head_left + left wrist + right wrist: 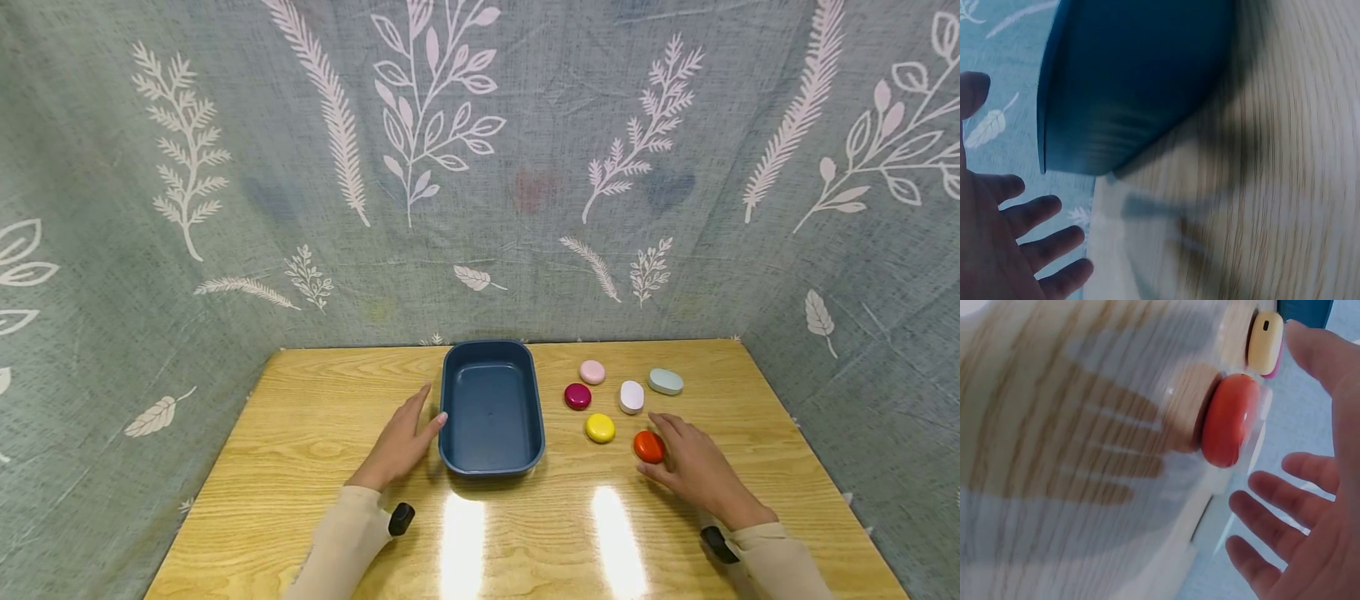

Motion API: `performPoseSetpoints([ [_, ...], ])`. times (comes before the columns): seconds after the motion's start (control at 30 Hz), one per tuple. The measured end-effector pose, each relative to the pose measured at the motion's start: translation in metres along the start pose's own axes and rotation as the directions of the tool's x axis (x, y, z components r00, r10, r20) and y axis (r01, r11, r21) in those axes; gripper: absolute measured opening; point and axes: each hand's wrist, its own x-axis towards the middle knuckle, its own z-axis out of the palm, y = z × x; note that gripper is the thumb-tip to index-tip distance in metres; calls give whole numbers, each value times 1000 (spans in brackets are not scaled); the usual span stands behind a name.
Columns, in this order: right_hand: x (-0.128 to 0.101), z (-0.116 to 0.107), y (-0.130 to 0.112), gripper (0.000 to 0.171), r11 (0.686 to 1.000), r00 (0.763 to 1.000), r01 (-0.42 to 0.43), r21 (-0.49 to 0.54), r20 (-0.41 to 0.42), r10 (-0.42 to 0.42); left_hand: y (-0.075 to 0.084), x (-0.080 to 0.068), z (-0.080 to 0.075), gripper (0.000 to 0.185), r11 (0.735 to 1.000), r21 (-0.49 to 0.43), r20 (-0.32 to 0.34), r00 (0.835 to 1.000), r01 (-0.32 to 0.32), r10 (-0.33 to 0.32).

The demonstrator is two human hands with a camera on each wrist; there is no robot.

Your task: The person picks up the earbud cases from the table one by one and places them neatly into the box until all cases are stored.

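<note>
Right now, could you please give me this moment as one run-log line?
left hand: open, beside blue tray | right hand: open, at orange pebble | tray: nothing inside | other pebbles: on table

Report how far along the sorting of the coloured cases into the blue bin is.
Done: nothing shows inside the blue bin yet. In hand: the right hand is open beside the orange case, not gripping it, and the left hand rests open against the bin's side. Left: all six cases lie on the table, including yellow case and magenta case.
</note>
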Motion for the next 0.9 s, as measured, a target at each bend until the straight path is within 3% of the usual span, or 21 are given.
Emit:
performPoseSetpoints([
  [0.2, -1, 2, 0, 77, 995, 1000, 17, 96, -11, -16, 9, 1, 9, 67, 978, -210, -40, 999, 2, -10],
  [0.43, -1, 3, -1, 77, 971, 998, -51, 235, 35, 44, 17, 1, 17, 56, 946, -324, -95, 994, 24, -58],
  [0.53, -1, 4, -1, 77, 953, 996, -83, 290, 45, 73, 18, 2, 19, 54, 920, -390, -103, 990, 50, -97],
  [0.67, -1, 8, 0, 75, 929, 995, -100, 355, 27, 97, 18, 3, 21, 52, 865, -496, -109, 983, 73, -145],
  [0.9, -1, 13, -1, 67, 919, 989, -134, 371, -7, 147, 21, 2, 19, 51, 819, -567, -107, 978, 89, -180],
])
